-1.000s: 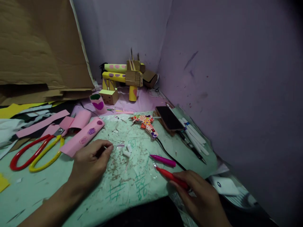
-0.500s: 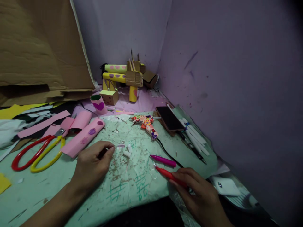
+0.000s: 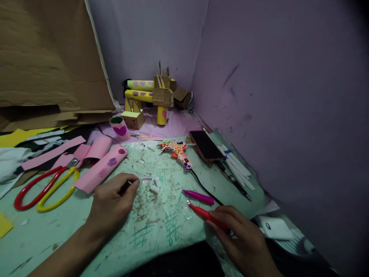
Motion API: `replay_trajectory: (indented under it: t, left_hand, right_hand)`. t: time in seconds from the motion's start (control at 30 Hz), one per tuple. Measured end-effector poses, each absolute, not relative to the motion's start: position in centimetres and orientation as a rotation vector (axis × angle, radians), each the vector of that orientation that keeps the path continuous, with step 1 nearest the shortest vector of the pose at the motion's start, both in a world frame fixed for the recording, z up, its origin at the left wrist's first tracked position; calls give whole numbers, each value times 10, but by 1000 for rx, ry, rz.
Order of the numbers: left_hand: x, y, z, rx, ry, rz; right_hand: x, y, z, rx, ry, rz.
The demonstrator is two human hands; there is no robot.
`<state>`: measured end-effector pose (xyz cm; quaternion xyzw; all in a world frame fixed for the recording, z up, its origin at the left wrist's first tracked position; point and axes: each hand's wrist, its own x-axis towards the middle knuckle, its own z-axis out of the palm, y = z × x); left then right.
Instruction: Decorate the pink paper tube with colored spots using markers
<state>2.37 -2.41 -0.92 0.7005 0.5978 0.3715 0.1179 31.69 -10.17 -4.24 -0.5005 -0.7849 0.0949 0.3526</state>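
My right hand (image 3: 240, 234) grips a red marker (image 3: 203, 213) whose tip points left over the green table cover (image 3: 161, 238). Just beyond it lies a magenta marker (image 3: 198, 197). Resting on the cover at centre left is my left hand (image 3: 113, 200), its fingers curled with thumb and forefinger together; whether anything is between them is hidden. Small white pieces (image 3: 155, 187) lie right of its fingertips. Behind that hand is a pink tube (image 3: 100, 169) with purple spots, beside scissors (image 3: 56, 184) with red and yellow handles.
A floral glue gun (image 3: 180, 152) with a black cord lies at centre, next to a phone (image 3: 206, 145) and white markers (image 3: 236, 165). Yellow tube-and-cardboard figures (image 3: 163, 97) stand at the back. Large cardboard (image 3: 52, 54) leans at left; a purple wall rises at right.
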Motion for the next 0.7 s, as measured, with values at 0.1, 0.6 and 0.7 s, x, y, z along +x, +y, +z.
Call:
replay_trajectory:
  t: [0.1, 0.6, 0.7]
  left_hand:
    - [23, -25, -9, 2043, 1740, 1082]
    - [23, -25, -10, 2062, 1735, 1078]
    - [24, -25, -9, 2069, 1737, 1081]
  right_hand:
    - [318, -101, -44, -1303, -2036, 268]
    - [313, -96, -39, -1370, -1962, 350]
    - [313, -96, -42, -1372, -1952, 368]
